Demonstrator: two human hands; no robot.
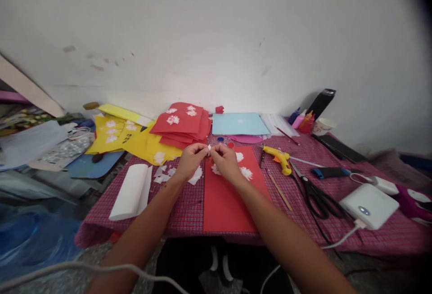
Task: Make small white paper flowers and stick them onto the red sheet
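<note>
My left hand [192,160] and my right hand [227,162] meet over the left edge of a red paper sheet [232,204]. Between their pinched fingertips is a small white paper piece [209,149]. White paper flowers [246,173] lie on the red sheet, some partly hidden behind my right hand. To the left of my left hand, small white paper scraps [162,176] are scattered on the checked tablecloth [185,213], and a folded white paper [130,191] lies beyond them.
On the right are a yellow glue gun [279,158], black scissors [319,195], a wooden stick [280,190] and a white power adapter [369,205]. Red cards [182,121] with flowers, yellow sheets [148,145] and a light blue sheet [239,124] lie toward the wall. A white cable crosses low in front.
</note>
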